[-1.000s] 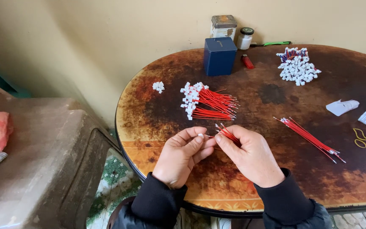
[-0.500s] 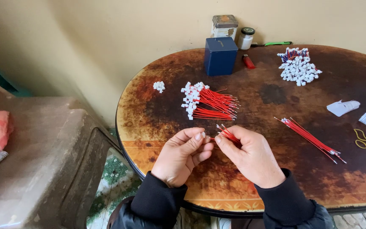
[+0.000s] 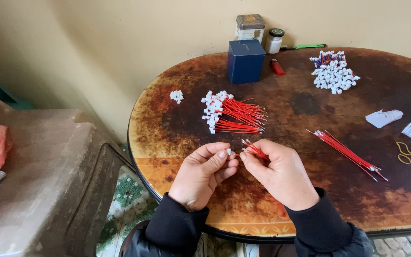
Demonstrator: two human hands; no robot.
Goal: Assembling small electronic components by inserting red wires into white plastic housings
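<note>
Black sleeves run up from the bottom edge as our forearms angle inward and meet over the near rim of the round wooden table (image 3: 177, 119). Our left hand (image 3: 200, 173) curls palm-right, its thumb and forefinger pinched shut on a small white connector (image 3: 229, 152). Just beside it, our right hand (image 3: 279, 173) is closed around a few thin red wires (image 3: 253, 148), whose ends stick out up and to the left toward the connector. Beyond our hands lies a fan of red wires with white plugs (image 3: 231, 113), pointing right. A loose red bundle (image 3: 346, 152) slants at right. Farthest back stand a blue box (image 3: 246, 61) and a white heap of connectors (image 3: 333, 72).
</note>
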